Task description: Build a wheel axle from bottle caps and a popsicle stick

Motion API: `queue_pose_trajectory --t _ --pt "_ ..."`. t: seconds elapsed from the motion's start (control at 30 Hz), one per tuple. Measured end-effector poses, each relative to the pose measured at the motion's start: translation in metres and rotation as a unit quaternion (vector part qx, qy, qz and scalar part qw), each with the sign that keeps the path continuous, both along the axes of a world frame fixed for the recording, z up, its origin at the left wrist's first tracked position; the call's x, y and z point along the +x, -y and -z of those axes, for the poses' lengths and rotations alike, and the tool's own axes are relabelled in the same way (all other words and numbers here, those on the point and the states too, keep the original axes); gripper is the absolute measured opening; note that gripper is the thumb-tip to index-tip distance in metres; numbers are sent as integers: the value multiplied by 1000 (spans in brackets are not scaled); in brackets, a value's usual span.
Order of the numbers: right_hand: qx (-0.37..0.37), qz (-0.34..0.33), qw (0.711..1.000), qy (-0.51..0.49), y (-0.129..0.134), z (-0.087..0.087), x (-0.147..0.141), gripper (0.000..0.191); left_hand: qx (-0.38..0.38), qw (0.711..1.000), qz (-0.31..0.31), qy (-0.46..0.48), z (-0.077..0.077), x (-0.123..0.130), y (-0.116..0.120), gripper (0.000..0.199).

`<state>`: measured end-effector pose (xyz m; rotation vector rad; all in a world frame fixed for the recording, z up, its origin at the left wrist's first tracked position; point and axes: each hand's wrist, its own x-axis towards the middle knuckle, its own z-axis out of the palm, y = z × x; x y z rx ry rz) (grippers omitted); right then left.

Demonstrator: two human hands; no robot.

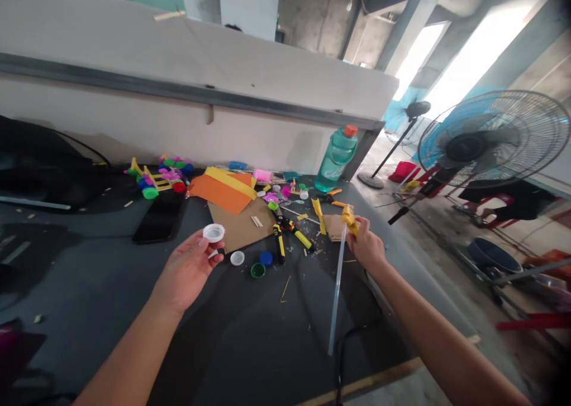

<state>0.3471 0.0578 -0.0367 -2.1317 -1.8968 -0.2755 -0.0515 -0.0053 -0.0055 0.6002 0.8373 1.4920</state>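
Left hand [186, 269] palm-up, right hand [366, 245] curled

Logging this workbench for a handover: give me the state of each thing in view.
Left hand, raised, holding a white plastic cap
Right hand, raised, gripping a clear plastic rod
Teal water bottle, upright, orange cap on
Smartphone, lying flat, screen dark
Yellow-handled pliers, lying on the bench
Orange paper, lying on a cardboard sheet
Standing fan, upright

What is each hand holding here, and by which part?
The left hand pinches a white plastic bottle cap by its edge. The right hand grips a clear plastic rod near its upper end, beside a yellow piece.
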Motion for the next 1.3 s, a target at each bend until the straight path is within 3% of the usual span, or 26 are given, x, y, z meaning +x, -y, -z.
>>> queue_pose_trajectory --t 0.13,0.27,0.37,0.6,0.7,0.8,0.9,0.97,1.03,1.17,1.3 --pt "-25 5 1000 -3 22 -9 -19 41 -3 1000 -2 6 -1 2 1 31" --pt "-4 27 1000 9 32 -13 -19 37 -6 1000 4 12 -2 2 2 33" --pt "3 30 999 33 36 -9 -14 32 -4 1000 5 15 -3 1 2 31" --pt "-56 48 996 47 48 9 -18 30 -10 1000 3 17 -5 3 3 31" --pt "-71 59 994 56 53 1 -24 35 -6 1000 6 14 -4 4 3 31" --pt "-56 65 993 78 57 -22 -35 40 -11 1000 3 14 -5 4 5 31" --pt "14 -20 999 45 60 -49 -61 37 -8 1000 10 9 -6 6 6 32" --pt "24 -166 986 -10 62 -62 -88 30 -3 1000 15 2 -5 8 6 32" --pt "-12 -290 956 -48 64 -67 -121 25 1 1000 22 -8 -3 9 6 30" --pt "-105 -408 907 2 63 -59 -179 28 3 999 24 -25 3 10 5 27" --pt "-148 -453 875 90 52 -45 -203 35 10 999 27 -19 3 13 8 28"
